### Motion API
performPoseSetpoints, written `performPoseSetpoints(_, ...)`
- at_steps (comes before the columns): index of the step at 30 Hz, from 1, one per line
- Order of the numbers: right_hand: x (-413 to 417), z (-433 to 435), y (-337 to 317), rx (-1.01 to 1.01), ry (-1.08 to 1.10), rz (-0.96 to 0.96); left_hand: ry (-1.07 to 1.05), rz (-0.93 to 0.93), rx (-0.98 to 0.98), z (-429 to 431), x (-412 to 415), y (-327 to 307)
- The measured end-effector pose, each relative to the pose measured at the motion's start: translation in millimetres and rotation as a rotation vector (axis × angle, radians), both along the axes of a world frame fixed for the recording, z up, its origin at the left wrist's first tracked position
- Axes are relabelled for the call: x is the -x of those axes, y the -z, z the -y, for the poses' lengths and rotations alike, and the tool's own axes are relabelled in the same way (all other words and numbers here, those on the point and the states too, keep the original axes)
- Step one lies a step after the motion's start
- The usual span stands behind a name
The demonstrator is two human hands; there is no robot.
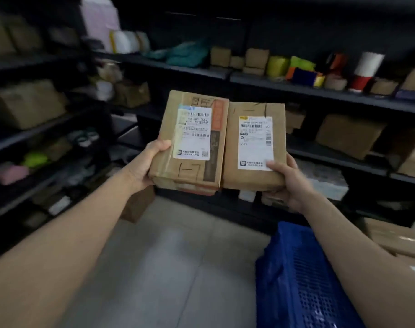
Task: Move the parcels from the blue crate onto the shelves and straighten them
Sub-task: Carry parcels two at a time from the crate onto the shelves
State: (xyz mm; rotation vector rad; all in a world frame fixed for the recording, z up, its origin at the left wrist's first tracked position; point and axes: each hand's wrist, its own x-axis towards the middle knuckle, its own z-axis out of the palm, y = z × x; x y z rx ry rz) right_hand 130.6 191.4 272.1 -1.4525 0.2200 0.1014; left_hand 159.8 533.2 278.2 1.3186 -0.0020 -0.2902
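Two brown cardboard parcels with white shipping labels are held up side by side in front of the dark shelves. My left hand (147,162) grips the left parcel (192,166) at its lower left edge, thumb on top. My right hand (288,183) grips the right parcel (254,138) at its lower right corner, thumb on the label. The two parcels touch along their inner edges. The blue crate (299,278) stands on the floor at the lower right, below my right forearm.
Dark shelves (320,92) run across the back and along the left side, holding cardboard boxes, coloured bags and rolls. A brown box (136,205) sits on the floor under the left parcel. More taped boxes (396,237) lie at the right edge. Grey tiled floor (173,256) lies ahead.
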Motion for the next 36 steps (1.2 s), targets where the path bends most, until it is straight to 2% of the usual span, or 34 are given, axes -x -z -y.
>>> performPoseSetpoints(5, -38.8, -148.7, -17.8, 0.047, -0.332, 0.035, -0.293, 0.055, 0.068, -141.7, 65.9, -0.2)
performPoseSetpoints(9, -47.7, -268.8, -20.5, 0.071, -0.522, 0.042, -0.507, 0.026, 0.061, -242.2, 124.0, 5.2)
performPoseSetpoints(20, -2.6, -595.8, -15.0, 0.118, -0.849, 0.079, -0.885, -0.081, -0.049, -489.9, 274.8, 16.1)
performPoseSetpoints(29, 50.2, -788.0, -0.2, 0.154, -1.077, 0.062, -1.113, -0.138, 0.004, -618.8, 373.3, 27.7)
performPoseSetpoints(36, 61.0, -905.6, -5.5, 0.134, -1.225, 0.086, -1.283, -0.118, -0.004, -696.4, 402.8, 26.0)
